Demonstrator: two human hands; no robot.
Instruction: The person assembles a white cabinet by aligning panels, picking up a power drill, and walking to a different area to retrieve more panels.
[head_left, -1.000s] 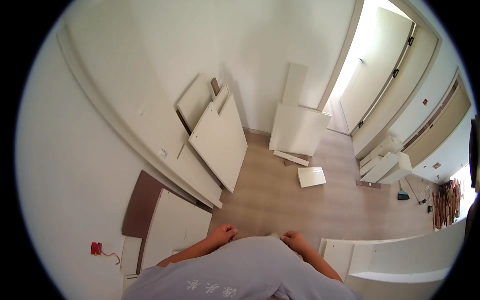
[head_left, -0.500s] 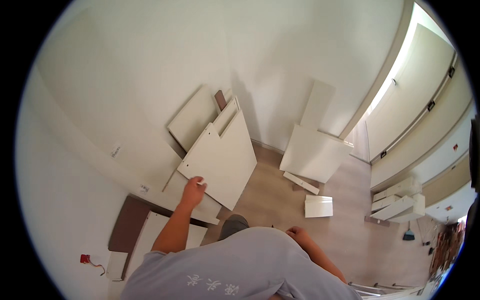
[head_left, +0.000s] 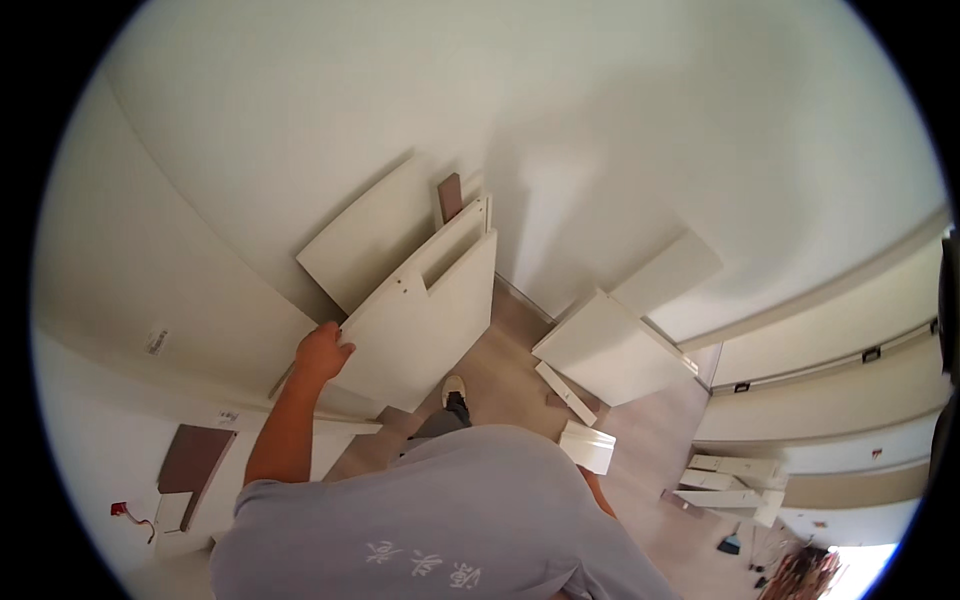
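**Fingers on the panel's edge**

Fingers of my left hand (head_left: pixel 322 350) curl closed over the left edge of a white panel (head_left: pixel 425 320), gripping it low on that side. My left arm runs straight up from the grey shirt to reach it. That panel leans tilted against the wall, its face toward me, with a small notch showing along its upper edge. Just behind it stand more boards: a larger white board (head_left: pixel 370 232) resting flat against the wall, a narrow white frame piece (head_left: pixel 455 240) and a slim brown strip (head_left: pixel 450 196) poking up between them.

My right hand is hidden behind my shirt; only a bit of that arm shows by my side, so I cannot tell whether those fingers are open or closed.

My shoe (head_left: pixel 455 392) stands on the wood floor just below the panel's lower corner. To the right, well apart, a second stack of white boards (head_left: pixel 605 350) leans against the wall, with a thin slat (head_left: pixel 565 392) and a small white box (head_left: pixel 587 446) on the floor beside it. At far left a brown board (head_left: pixel 195 458) lies flat.
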